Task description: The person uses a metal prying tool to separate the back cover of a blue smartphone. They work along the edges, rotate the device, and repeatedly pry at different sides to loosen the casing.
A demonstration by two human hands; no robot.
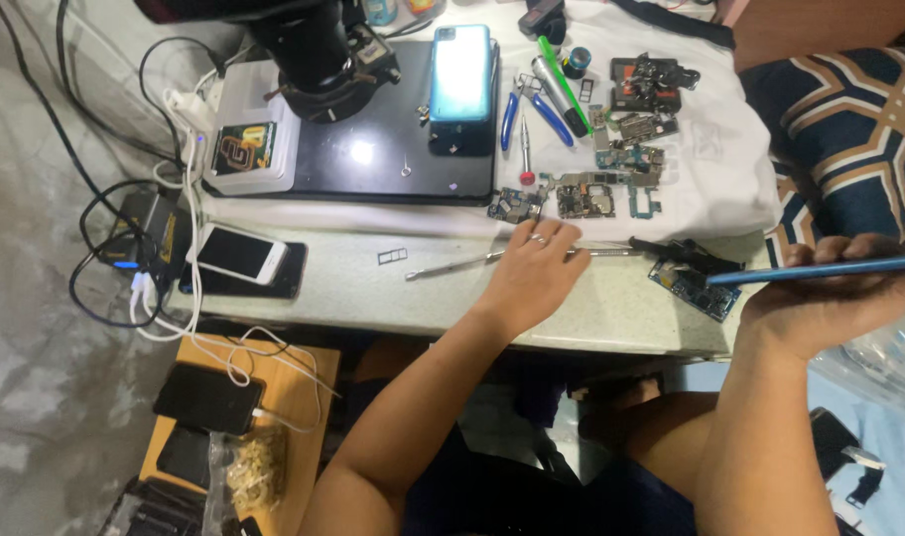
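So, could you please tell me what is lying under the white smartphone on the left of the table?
The white smartphone lies on a larger black phone, whose right and lower edges stick out. Whatever else sits beneath is covered. White cables run beside it.

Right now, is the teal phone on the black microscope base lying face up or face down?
Cannot tell. The teal phone lies flat on the black microscope base, but glare hides whether its glossy upper surface is screen or back.

- Black microscope head (319, 50) above a dark work mat (373, 149)
- Light-blue smartphone (461, 74) lying face down
- Blue-handled pliers (532, 114)
- White-cased phone (239, 254) with dark screen
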